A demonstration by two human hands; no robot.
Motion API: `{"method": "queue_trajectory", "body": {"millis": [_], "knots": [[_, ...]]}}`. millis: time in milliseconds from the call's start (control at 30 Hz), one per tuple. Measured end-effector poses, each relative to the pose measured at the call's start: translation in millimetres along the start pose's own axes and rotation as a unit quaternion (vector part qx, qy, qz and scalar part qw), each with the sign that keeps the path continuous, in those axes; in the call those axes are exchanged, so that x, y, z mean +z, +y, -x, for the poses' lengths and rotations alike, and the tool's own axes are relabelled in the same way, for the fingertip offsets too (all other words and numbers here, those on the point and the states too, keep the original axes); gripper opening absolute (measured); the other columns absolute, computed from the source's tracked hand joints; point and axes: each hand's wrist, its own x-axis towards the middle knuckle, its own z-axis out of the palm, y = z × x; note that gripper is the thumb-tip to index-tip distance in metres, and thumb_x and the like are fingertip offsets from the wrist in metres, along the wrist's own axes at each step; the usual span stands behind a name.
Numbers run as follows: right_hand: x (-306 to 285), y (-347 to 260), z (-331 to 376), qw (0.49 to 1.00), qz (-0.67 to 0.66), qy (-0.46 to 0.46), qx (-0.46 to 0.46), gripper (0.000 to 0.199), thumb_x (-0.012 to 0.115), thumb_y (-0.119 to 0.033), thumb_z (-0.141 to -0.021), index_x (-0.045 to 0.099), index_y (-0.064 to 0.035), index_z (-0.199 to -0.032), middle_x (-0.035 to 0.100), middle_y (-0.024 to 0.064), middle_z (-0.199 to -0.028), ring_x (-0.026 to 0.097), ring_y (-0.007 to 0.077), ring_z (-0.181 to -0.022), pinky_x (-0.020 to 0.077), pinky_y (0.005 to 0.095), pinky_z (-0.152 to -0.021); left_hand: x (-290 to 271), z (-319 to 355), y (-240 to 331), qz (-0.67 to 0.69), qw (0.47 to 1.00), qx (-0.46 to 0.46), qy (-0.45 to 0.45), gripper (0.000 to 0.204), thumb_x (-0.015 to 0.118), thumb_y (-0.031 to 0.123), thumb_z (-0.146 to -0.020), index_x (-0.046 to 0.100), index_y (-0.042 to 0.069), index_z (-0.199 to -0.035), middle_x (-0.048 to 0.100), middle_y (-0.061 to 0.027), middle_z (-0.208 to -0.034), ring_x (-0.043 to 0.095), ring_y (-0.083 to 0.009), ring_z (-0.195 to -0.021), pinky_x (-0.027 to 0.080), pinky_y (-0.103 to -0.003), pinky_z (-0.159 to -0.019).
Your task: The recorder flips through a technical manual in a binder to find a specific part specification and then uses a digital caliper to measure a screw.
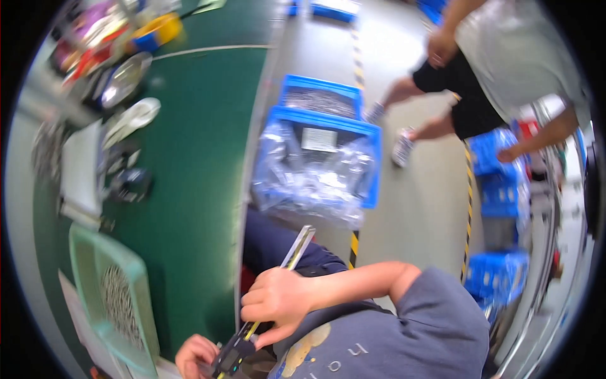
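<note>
A digital caliper [235, 355] with a black display housing and a long metal beam lies slantwise across the lower middle, in front of my body. My right hand [274, 303] is closed around its beam, and the beam's end sticks out above my knuckles. By the caliper's display end, at the lower edge, is my left hand [197, 354] with its fingers curled together. What those fingers pinch is too small and blurred to make out. Left of my left hand, a pale green plastic basket [148, 309] holds many small metal parts [120, 306].
The green worktop [196, 189] runs along my left, with a white tray [82, 170] and blurred clutter at its far left. Blue crates [372, 158] lined with clear plastic stand on the floor beyond. A person [486, 95] walks at the upper right, near more blue crates [495, 275].
</note>
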Motion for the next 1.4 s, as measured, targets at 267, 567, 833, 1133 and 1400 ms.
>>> {"method": "queue_trajectory", "body": {"millis": [267, 567, 833, 1133, 1400], "knots": [[-23, -2, -57, 0.982, 0.181, -0.023, -0.049, 0.036, 0.073, -0.036, -0.054, 0.051, -0.0086, -0.06, 0.041, 0.002, -0.048, 0.041, 0.0185, -0.037, 0.0308, 0.028, -0.036, -129, -20, 50, -0.534, 0.8, 0.084, 0.262, 0.013, 0.062, 0.012, -0.072, 0.056, 0.0, -0.073, 0.051, -0.0086, -0.067, 0.052, -0.0182, -0.062, 0.041, -0.028, -0.057], [62, 7, -206, 0.935, 0.302, -0.037, -0.184, 0.034, 0.069, -0.04, -0.063, 0.057, -0.0088, -0.067, 0.051, 0.0058, -0.056, 0.052, 0.0224, -0.047, 0.0389, 0.0315, -0.042, -155, -18, 9, -0.672, 0.723, -0.075, 0.144, 0.027, 0.07, 0.027, -0.063, 0.062, 0.005, -0.077, 0.057, -0.01, -0.075, 0.054, -0.0283, -0.079, 0.044, -0.038, -0.068], [121, 23, -239, 0.952, 0.261, -0.134, -0.085, 0.04, 0.063, -0.048, -0.058, 0.059, -0.0083, -0.061, 0.057, 0.0088, -0.057, 0.059, 0.0262, -0.057, 0.0454, 0.0373, -0.049, -162, -8, -13, -0.548, 0.798, 0.06, 0.243, 0.008, 0.06, 0.0, -0.064, 0.053, -0.001, -0.068, 0.048, -0.0102, -0.063, 0.048, -0.0211, -0.059, 0.039, -0.03, -0.055], [103, 25, -211, 0.97, 0.219, -0.106, -0.03, 0.029, 0.064, -0.039, -0.053, 0.063, -0.0095, -0.056, 0.059, 0.0082, -0.056, 0.059, 0.025, -0.057, 0.0444, 0.0353, -0.05, -187, -1, -24, -0.537, 0.81, -0.004, 0.235, 0.013, 0.055, 0.007, -0.079, 0.057, -0.001, -0.089, 0.054, -0.0044, -0.078, 0.049, -0.0125, -0.067, 0.038, -0.026, -0.056], [108, 23, -215, 0.972, 0.2, -0.116, -0.035, 0.029, 0.062, -0.039, -0.054, 0.065, -0.0111, -0.06, 0.061, 0.0059, -0.061, 0.06, 0.0231, -0.061, 0.0436, 0.0352, -0.052, -137, -5, 8, -0.525, 0.803, -0.057, 0.276, 0.025, 0.057, 0.013, -0.081, 0.058, -0.009, -0.091, 0.061, -0.019, -0.083, 0.056, -0.0248, -0.071, 0.045, -0.034, -0.068]]}}
